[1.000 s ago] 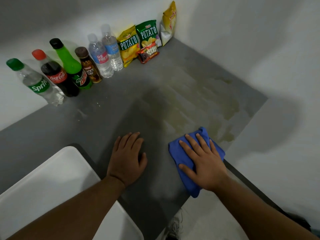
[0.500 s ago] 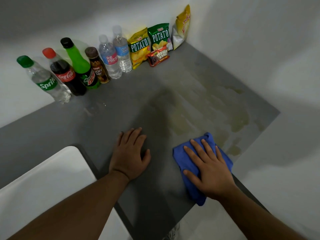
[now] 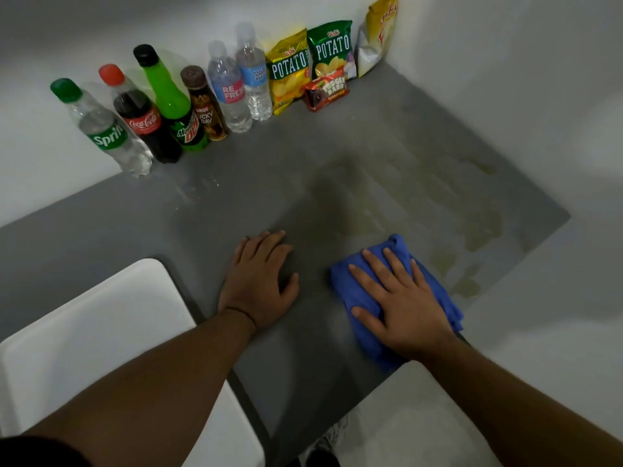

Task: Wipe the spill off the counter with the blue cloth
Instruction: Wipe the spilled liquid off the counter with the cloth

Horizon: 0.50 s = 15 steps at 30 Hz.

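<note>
1. While the right hand [image 3: 404, 305] lies flat on the blue cloth [image 3: 342, 284], fingers straight and spread, pressing it to the grey counter [image 3: 236, 197] near the front edge, the left hand [image 3: 259, 281] rests palm-down on bare counter beside it and holds nothing. The two hands are apart.
2. The spill [image 3: 478, 230] shows as a yellowish film beyond and to the right of the cloth, running toward the right edge and the back corner. In this dim light its exact limits are hard to tell.
3. The step in hand seems to be the wiping stroke itself. It goes best with the palm's weight spread over the whole cloth, so the folds do not bunch under the fingertips.
4. Strokes should overlap and draw the liquid inward from the right edge, lest it be pushed over the side.
5. The far patches lie well apart from the bottles [image 3: 145, 126] and snack bags [image 3: 290, 79] along the wall, so a long reach has room.
6. The left hand serves well as a brace for that reach.
</note>
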### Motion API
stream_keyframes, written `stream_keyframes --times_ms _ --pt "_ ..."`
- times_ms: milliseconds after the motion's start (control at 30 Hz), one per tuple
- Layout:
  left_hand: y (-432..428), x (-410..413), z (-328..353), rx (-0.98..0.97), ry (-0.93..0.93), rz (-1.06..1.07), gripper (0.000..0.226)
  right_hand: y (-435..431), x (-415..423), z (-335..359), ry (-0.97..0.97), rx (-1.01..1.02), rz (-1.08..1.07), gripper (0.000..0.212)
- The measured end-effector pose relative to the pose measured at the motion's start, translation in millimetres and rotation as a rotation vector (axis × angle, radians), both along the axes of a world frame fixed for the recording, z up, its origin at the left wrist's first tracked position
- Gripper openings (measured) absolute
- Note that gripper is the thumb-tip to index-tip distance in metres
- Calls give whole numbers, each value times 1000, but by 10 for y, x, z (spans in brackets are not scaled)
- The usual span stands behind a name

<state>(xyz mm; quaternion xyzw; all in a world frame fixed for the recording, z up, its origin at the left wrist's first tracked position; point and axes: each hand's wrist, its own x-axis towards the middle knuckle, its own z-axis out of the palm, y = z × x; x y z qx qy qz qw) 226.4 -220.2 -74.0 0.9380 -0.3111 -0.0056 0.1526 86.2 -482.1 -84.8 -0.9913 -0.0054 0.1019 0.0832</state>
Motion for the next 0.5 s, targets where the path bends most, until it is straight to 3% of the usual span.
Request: stream_keyframes --times_ms 267,500 --pt "6 15 -36 0 -18 8 52 248 672 33 -21 -36 -266 78" --pt "16 45 -100 -30 -40 12 52 123 303 -25 -36 19 70 73"
